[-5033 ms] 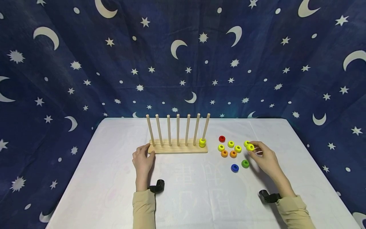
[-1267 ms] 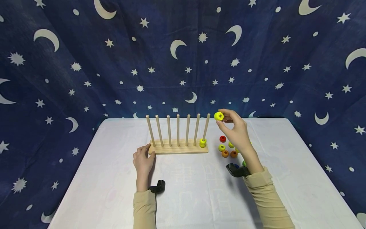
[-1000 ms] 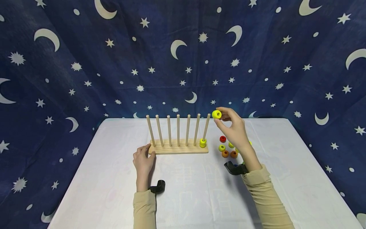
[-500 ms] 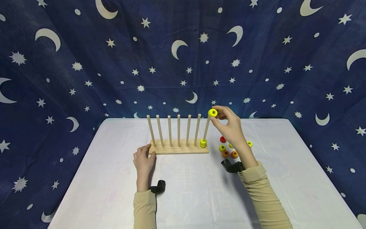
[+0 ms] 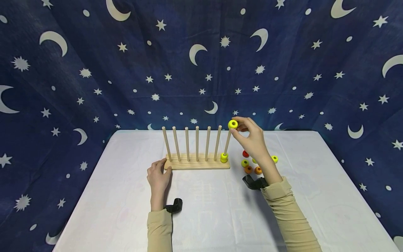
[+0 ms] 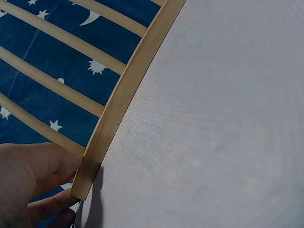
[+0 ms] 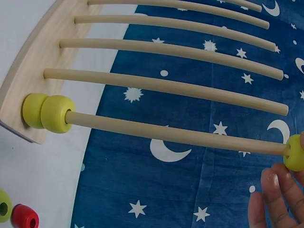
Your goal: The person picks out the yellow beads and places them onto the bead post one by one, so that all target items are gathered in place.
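Note:
A wooden base carries a row of upright pegs; two yellow beads are stacked low on the rightmost one. My right hand pinches another yellow bead at the top of that peg. In the right wrist view the peg's tip meets the hole of this bead, and the two stacked beads sit against the base. My left hand grips the base's left end, with the thumb at the front edge; the left wrist view shows the hand at the end of the wood.
Right of the base lie loose beads on the white table: a red one, orange ones and yellow ones. My right forearm hides part of this group. A dark blue cloth with moons and stars hangs behind.
My right hand has brought the yellow bead from the loose group at the right, up and leftward to the rightmost peg's top. My left hand has stayed on the base.

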Tool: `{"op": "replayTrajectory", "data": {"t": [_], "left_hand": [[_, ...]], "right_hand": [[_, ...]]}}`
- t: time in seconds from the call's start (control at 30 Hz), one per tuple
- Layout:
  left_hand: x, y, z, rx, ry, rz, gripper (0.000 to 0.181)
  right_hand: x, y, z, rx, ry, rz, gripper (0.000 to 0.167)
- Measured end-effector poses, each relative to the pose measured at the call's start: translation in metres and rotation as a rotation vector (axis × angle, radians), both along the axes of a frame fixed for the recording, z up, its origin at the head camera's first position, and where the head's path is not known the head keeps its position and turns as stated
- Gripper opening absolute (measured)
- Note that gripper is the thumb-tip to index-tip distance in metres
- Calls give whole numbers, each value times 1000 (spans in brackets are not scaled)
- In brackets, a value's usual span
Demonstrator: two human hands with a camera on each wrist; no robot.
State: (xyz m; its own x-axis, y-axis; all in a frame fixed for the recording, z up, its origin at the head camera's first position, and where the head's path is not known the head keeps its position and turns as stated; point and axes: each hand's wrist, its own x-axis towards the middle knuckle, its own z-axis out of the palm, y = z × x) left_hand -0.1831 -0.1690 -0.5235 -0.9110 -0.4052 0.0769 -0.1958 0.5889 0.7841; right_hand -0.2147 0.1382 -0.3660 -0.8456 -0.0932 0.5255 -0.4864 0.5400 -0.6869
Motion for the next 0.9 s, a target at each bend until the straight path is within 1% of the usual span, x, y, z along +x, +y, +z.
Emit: {"op": "replayTrajectory", "data": {"t": [0.5, 0.9], "left_hand": [[1, 0, 2, 4, 5, -3, 44], [1, 0, 0, 1, 16, -7, 45]], "right_hand": [[-2, -1, -3, 10, -28, -8, 38], [-2, -1, -5, 25, -30, -1, 38]]}}
